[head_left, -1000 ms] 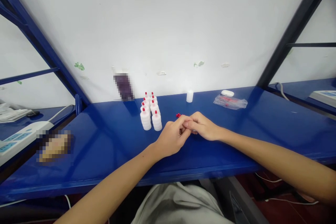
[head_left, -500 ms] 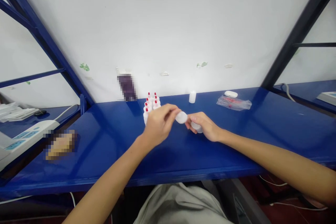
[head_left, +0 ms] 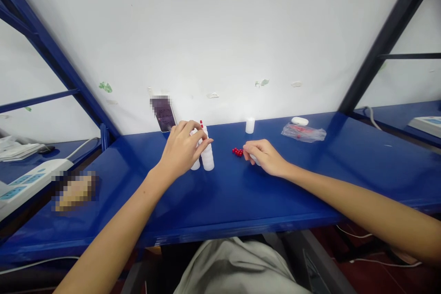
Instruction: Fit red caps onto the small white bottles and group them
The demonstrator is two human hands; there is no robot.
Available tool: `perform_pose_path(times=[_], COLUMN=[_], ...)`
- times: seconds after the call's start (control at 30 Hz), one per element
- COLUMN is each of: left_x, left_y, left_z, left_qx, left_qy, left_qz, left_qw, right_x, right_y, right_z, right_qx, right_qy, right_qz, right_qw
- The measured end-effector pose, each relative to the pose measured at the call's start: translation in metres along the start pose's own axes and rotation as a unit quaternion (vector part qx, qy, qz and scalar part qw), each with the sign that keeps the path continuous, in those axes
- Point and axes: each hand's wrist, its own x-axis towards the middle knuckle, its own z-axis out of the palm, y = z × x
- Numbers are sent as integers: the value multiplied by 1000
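Note:
My left hand (head_left: 184,147) is over the group of small white bottles (head_left: 208,161), its thumb stretched out and its fingers apart. It covers most of their tops; one red tip shows behind the fingers. The bottles stand upright, close together. My right hand (head_left: 265,157) is closed around a small white bottle (head_left: 255,160), mostly hidden by the fingers. Just left of those fingers lies a small cluster of red caps (head_left: 237,152) on the blue table (head_left: 220,206).
A single white bottle (head_left: 250,125) stands near the wall. Right of it lie a clear plastic bag (head_left: 303,132) with red pieces and a white case (head_left: 299,121). A phone (head_left: 164,114) leans on the wall. A power strip (head_left: 34,181) is at the left.
My left hand has moved left, away from my right hand, and let go of the white bottle among the others. The red caps have come into view. My right hand has stayed about in place.

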Motion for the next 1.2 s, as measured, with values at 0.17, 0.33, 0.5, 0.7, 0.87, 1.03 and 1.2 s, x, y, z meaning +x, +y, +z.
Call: perform_pose_path(times=[0.17, 0.33, 0.5, 0.7, 0.87, 1.03, 1.2], left_x=[0, 2, 7, 5, 0, -1, -4], left_y=[-4, -6, -8, -10, -9, -13, -1], left_z=[3, 2, 3, 2, 4, 10, 6], left_qx=[-50, -67, -91, -103, -117, -59, -25], left_qy=[-4, -9, -40, -77, -86, -51, 51], left_qz=[-42, -58, -54, -35, -28, -3, 19], left_qw=[998, 996, 994, 991, 989, 997, 998], right_x=[2, 2, 2, 3, 2, 3, 6], right_y=[1, -1, 0, 2, 1, 5, 8], right_z=[-1, 0, -1, -2, -1, -1, -3], right_qx=[35, 37, 21, 12, 15, 4, 30], right_qy=[13, 6, -1, -11, -7, 6, 18], right_qz=[23, 9, 6, -5, 1, -6, 1], right_qw=[999, 999, 1000, 1000, 1000, 1000, 999])
